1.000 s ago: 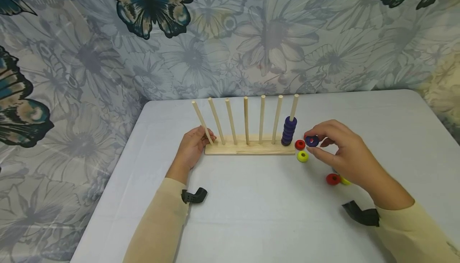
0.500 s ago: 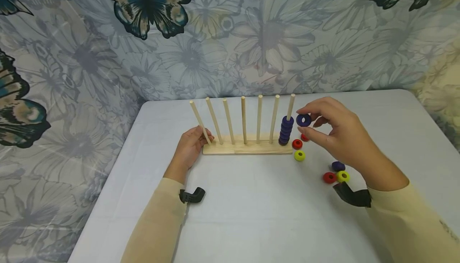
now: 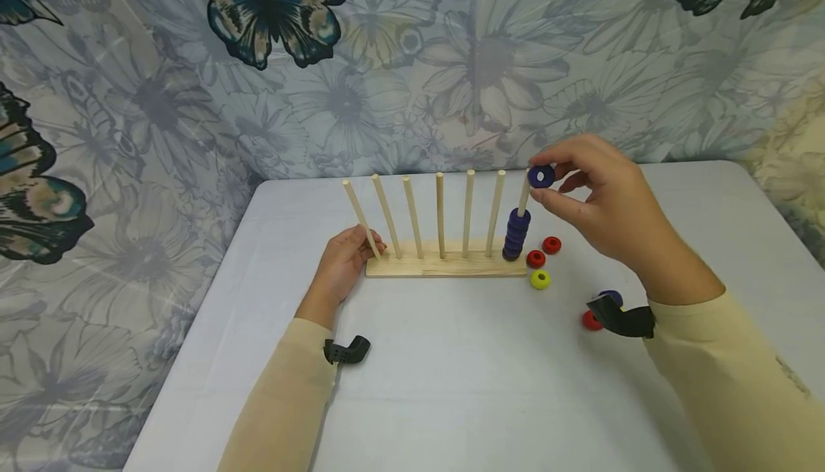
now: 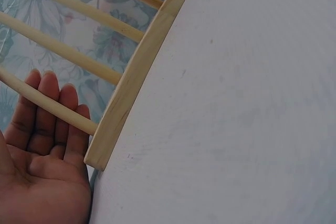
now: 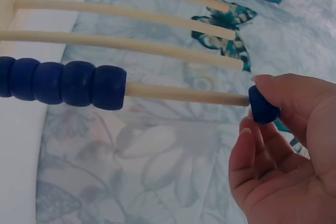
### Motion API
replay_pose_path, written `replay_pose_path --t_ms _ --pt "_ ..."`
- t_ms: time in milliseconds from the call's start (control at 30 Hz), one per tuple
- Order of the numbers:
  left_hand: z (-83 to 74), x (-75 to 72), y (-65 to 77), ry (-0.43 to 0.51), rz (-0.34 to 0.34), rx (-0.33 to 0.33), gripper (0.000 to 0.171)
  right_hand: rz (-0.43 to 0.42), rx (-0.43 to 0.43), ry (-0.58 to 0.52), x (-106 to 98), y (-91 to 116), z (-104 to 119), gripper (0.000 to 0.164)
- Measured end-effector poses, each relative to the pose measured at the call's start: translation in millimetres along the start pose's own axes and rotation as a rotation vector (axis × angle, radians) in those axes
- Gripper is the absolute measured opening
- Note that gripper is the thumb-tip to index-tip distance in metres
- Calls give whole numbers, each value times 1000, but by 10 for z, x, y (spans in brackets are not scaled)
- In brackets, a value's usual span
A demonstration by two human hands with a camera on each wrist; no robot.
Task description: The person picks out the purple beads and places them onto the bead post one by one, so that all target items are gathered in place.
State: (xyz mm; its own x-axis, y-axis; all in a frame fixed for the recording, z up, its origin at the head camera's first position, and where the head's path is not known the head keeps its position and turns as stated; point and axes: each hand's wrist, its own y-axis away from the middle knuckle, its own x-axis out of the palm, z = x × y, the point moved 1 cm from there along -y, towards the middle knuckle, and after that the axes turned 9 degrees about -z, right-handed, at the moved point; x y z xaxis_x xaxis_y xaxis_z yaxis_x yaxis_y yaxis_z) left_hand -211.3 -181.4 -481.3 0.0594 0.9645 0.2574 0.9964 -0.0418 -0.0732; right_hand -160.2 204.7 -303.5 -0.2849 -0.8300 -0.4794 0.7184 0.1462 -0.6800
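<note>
My right hand [image 3: 602, 200] pinches a dark blue bead [image 3: 541, 176] between thumb and fingertips at the tip of the rightmost peg [image 5: 184, 94]. In the right wrist view the bead meets the peg's end. Lower on that peg sits a stack of several blue beads [image 3: 516, 234]. The pegs rise from a wooden base [image 3: 445, 266]. My left hand [image 3: 341, 261] is at the base's left end, its fingers [image 4: 48, 111] extended behind the leftmost peg [image 4: 52, 106]. Whether they touch that peg I cannot tell.
Two red beads [image 3: 551, 245] and a yellow bead [image 3: 540, 279] lie right of the base. Nearer me, another red bead [image 3: 591, 321] and a blue bead [image 3: 610, 297] are partly covered by the black wrist strap [image 3: 621, 316]. A patterned backdrop [image 3: 387, 99] stands behind the white table [image 3: 451, 386].
My right hand has lifted the blue bead from beside the red beads up to the rightmost peg's tip. My left hand stays where it was.
</note>
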Motion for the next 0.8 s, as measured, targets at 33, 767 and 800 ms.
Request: replay_pose_path --t_ms 33,767,800 --pt "-1 3 0 -2 0 1 41 -2 9 0 6 -1 -8 41" --pt "29 -17 -24 1 9 17 48 -11 75 -52 140 -52 -104 37" --pt "29 -18 -24 4 9 16 48 -10 77 -53 145 -52 -110 37"
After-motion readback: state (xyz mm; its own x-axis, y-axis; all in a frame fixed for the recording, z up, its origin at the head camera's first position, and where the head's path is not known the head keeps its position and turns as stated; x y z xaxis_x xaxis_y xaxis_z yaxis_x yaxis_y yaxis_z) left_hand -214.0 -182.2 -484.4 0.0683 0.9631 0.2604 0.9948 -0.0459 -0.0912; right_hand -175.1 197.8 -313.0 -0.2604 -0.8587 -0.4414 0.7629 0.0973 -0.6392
